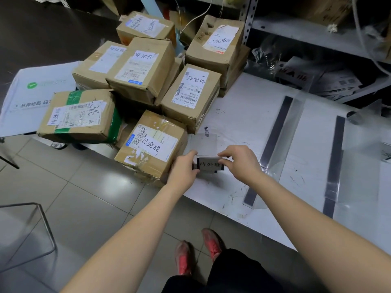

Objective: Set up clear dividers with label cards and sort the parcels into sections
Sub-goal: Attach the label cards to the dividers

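Note:
A label card (209, 165) with black characters sits between my two hands, inside a small clear holder (204, 144) at the front of the white surface (243, 115). My left hand (183, 168) grips the card's left end. Pinching its right end from above is my right hand (241, 160). Two long clear dividers with dark base strips lie to the right, the nearer divider (279, 136) and the farther divider (336, 161). Several brown parcels with handwritten stickers are piled on the left, the closest parcel (151, 145) touching my left hand's side.
A white mailer bag (36, 92) lies at the far left under the pile. Metal shelving (317, 32) with dark bags stands behind the surface. A clear stand with a metal frame (25, 233) is on the tiled floor at lower left. My feet are below.

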Available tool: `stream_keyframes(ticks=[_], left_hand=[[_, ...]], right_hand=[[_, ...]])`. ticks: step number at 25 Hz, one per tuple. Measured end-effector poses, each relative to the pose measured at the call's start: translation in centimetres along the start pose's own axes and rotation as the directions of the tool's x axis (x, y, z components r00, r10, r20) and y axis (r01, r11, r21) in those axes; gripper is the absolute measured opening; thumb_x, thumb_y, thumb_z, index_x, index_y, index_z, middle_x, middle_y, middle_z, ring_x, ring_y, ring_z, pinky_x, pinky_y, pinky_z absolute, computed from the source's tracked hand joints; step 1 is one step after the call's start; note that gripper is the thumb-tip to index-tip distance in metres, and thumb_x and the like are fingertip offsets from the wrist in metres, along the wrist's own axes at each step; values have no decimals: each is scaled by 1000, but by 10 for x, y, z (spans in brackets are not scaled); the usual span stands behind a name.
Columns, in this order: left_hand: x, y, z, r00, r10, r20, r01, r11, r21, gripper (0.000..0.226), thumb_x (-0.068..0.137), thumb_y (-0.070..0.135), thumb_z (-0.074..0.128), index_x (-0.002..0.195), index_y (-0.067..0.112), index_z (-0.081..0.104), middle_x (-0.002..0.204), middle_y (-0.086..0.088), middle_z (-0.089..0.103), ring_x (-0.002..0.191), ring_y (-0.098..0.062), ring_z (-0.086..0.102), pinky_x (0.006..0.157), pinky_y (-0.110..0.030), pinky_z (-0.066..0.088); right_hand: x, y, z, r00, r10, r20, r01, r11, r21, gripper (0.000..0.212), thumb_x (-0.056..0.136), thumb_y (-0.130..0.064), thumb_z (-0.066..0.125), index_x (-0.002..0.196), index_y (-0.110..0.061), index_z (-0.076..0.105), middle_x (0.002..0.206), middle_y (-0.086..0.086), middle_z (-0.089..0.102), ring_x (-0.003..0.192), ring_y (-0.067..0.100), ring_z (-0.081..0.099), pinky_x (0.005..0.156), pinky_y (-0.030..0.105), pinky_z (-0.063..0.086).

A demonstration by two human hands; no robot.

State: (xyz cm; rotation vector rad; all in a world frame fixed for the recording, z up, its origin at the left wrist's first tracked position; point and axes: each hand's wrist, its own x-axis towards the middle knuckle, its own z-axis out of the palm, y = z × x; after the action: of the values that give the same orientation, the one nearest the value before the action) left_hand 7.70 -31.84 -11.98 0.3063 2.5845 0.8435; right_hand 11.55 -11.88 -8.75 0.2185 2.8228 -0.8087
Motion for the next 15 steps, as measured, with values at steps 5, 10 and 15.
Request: stream_keyframes(ticks=[5, 10, 15], left_hand=[[0, 4, 0, 1000, -10, -18, 10, 1000, 16, 54, 92, -5, 61, 139, 21, 52, 96, -6, 66, 88, -23, 65, 77, -42, 59], [3, 4, 0, 999, -3, -52, 4, 1000, 23, 18, 93, -2, 62, 101, 10, 73, 98, -8, 72, 90, -24, 66, 73, -29, 46], [-2, 14, -10, 991, 100, -87, -100, 995, 4, 12, 95, 1, 63, 94, 10, 72, 93, -3, 71, 86, -20, 62, 73, -28, 45]], right_hand=[[-3, 8, -17, 999, 1, -48, 1, 999, 34, 22, 96, -22, 70, 116, -18, 77, 111, -1, 74, 102, 21, 64, 86, 36, 50], [-7, 12, -35, 990, -18, -140, 27, 997, 65, 19, 94, -20, 72, 112, -17, 78, 106, -1, 75, 94, 20, 64, 87, 40, 52], [-17, 10, -58, 969, -46, -244, 63, 996, 62, 17, 94, -20, 73, 109, -18, 78, 101, -2, 74, 92, 20, 65, 84, 43, 54]])
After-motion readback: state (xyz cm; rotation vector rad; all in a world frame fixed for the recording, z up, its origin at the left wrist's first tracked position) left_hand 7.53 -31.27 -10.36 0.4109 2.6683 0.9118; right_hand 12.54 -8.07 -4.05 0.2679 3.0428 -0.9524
